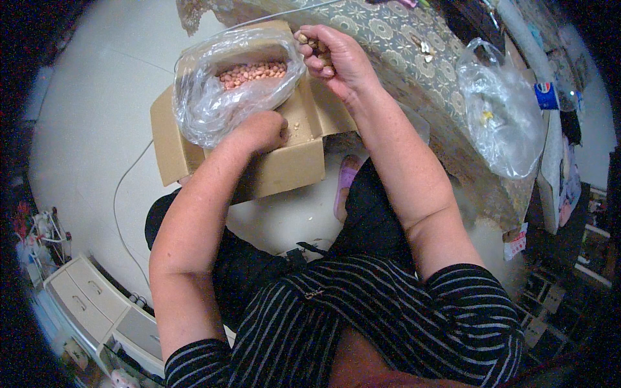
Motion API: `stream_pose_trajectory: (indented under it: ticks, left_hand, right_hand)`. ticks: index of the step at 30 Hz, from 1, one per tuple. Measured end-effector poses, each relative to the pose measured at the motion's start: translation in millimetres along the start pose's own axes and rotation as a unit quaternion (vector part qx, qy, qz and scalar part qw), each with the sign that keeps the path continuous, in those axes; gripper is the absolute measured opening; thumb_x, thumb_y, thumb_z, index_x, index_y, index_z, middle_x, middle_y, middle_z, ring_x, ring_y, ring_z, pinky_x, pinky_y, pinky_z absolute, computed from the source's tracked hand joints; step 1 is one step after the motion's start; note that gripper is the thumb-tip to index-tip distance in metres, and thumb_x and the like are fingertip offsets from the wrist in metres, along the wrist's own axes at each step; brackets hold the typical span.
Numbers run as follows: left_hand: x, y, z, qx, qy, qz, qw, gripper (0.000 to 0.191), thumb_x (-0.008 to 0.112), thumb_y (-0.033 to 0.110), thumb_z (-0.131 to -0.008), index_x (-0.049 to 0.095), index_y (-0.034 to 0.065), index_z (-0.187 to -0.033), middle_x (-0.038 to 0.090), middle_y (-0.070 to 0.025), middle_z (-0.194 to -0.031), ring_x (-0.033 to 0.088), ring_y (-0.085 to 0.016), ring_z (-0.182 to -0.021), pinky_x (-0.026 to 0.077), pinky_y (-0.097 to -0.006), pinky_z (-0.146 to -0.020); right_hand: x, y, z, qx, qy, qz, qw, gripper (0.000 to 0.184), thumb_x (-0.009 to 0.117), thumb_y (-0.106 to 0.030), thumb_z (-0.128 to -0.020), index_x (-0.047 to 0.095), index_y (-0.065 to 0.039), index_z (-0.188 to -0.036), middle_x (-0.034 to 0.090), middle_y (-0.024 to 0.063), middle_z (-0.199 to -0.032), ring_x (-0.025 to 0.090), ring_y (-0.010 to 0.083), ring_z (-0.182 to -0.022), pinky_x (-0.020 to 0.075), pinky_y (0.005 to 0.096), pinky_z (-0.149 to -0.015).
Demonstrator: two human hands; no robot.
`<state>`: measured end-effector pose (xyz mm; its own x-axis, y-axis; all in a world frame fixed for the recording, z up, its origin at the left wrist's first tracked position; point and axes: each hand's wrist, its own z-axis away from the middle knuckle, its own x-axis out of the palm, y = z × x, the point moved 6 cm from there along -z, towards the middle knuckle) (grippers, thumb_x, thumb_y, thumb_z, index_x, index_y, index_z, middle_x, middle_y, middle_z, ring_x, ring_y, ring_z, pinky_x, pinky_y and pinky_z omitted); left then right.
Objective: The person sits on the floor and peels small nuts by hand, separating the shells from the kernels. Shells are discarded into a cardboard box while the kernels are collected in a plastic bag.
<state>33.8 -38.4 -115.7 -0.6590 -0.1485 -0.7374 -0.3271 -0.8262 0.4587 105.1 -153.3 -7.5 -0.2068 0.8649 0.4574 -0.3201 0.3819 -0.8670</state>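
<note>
Before me stands an open cardboard box (286,172). A clear plastic bag (199,116) spreads over its left and far side, with shelled, pink-skinned peanuts (254,72) inside. My left hand (264,130) is curled low over the near part of the box, beside the bag's edge; its fingertips are hidden, so I cannot tell whether it grips anything. Several pale bits (296,127) lie on the cardboard to its right. Above the box's far right corner, my right hand (339,60) is cupped around several tan pieces that look like unshelled peanuts (310,43).
A floral lace tablecloth (383,36) hangs at the right, with shell fragments (425,47) on it. Farther right sits another clear plastic bag (504,106), near a bottle with a blue label (547,96). A thin cable (116,194) runs along the floor. Drawers (87,291) stand lower left.
</note>
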Motion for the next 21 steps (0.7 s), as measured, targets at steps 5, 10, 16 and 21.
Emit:
stream_pose_trajectory:
  ticks: [5, 10, 16, 21]
  left_hand:
    - [-19.2, 12.9, 10.4, -0.004, 0.066, 0.021, 0.998, 0.025, 0.065, 0.022, -0.07, 0.065, 0.0045, -0.089, 0.063, -0.0212, -0.084, 0.062, -0.033, -0.077, 0.048, -0.0414, -0.075]
    - [-57.4, 27.3, 28.7, 0.046, 0.178, 0.373, 0.909, 0.021, 0.063, 0.015, -0.08, 0.064, 0.0001, -0.093, 0.065, -0.0113, -0.081, 0.06, -0.018, -0.069, 0.049, -0.0303, -0.069]
    - [-80.4, 7.5, 39.0, 0.029, 0.177, 0.73, 0.659, 0.031, 0.056, 0.007, -0.086, 0.053, -0.0009, -0.116, 0.059, -0.0063, -0.101, 0.059, -0.012, -0.088, 0.051, -0.0216, -0.081]
    - [-89.4, 3.6, 44.3, 0.068, 0.193, 0.772, 0.601, 0.033, 0.053, 0.004, -0.087, 0.049, -0.0042, -0.119, 0.059, -0.0133, -0.104, 0.06, -0.019, -0.096, 0.05, -0.0245, -0.086]
  right_hand:
    - [3.3, 2.9, -0.9, 0.036, -0.022, -0.063, 0.997, 0.016, 0.056, -0.022, -0.085, 0.053, -0.007, -0.08, 0.052, 0.0013, -0.068, 0.036, 0.0029, -0.044, 0.0212, 0.014, -0.032]
    - [4.1, 3.6, -2.0, 0.059, -0.033, -0.109, 0.992, 0.016, 0.054, -0.021, -0.084, 0.051, -0.006, -0.078, 0.054, 0.0048, -0.07, 0.039, 0.0039, -0.044, 0.0248, 0.0134, -0.031]
    - [8.1, 2.8, 0.0, 0.053, -0.013, -0.117, 0.992, 0.017, 0.058, -0.021, -0.08, 0.055, -0.005, -0.081, 0.064, 0.013, -0.079, 0.045, 0.0074, -0.044, 0.0286, 0.0167, -0.03]
    - [14.0, 1.3, 3.6, 0.046, -0.055, -0.052, 0.996, 0.018, 0.057, -0.021, -0.084, 0.057, -0.002, -0.084, 0.06, 0.0087, -0.081, 0.045, 0.0043, -0.051, 0.0254, 0.0119, -0.032]
